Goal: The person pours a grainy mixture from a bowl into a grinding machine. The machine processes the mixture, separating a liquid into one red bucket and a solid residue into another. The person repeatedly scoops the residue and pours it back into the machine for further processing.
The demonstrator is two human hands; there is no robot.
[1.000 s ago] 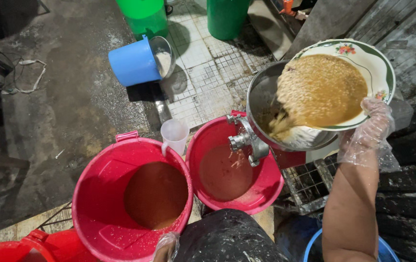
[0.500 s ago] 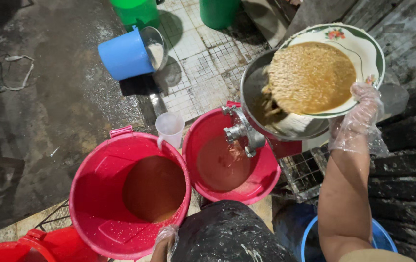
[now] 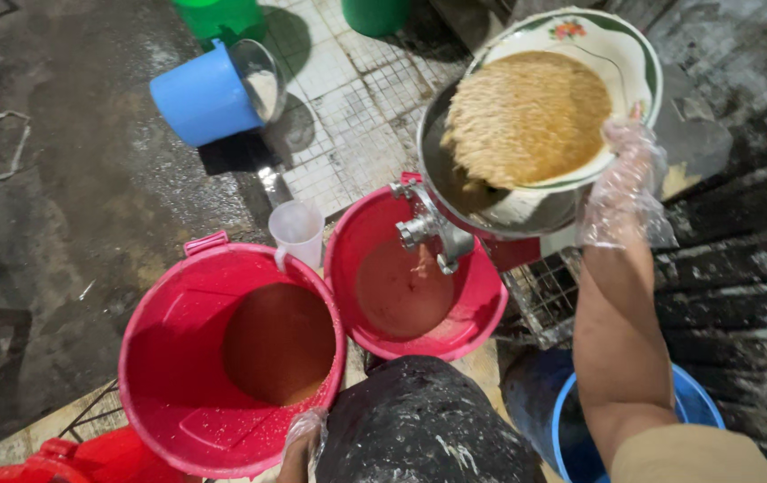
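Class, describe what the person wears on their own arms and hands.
The right hand wears a loose, clear, crinkled plastic glove that ends at the wrist; the forearm is bare, with a tan sleeve above the elbow. The left hand, barely in view, has the same clear glove.

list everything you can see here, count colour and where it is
plate: 1, white with green rim and flower mark, upper right, tilted, holding wet tan grain
metal hopper: 1, silver, under the plate's low edge
metal spout: 1, silver, over the smaller red bucket
red buckets: 2, large one lower left with brown liquid, smaller one centre with reddish-brown liquid
clear cup: 1, translucent, between the red buckets
blue bucket: 1, lying on its side, upper left
green containers: 2, top edge
blue tub: 1, lower right, partly hidden
floor grate: 1, pale, top centre
right hand: clear plastic glove, gripping the plate's rim
left hand: gloved, bottom edge by the large red bucket
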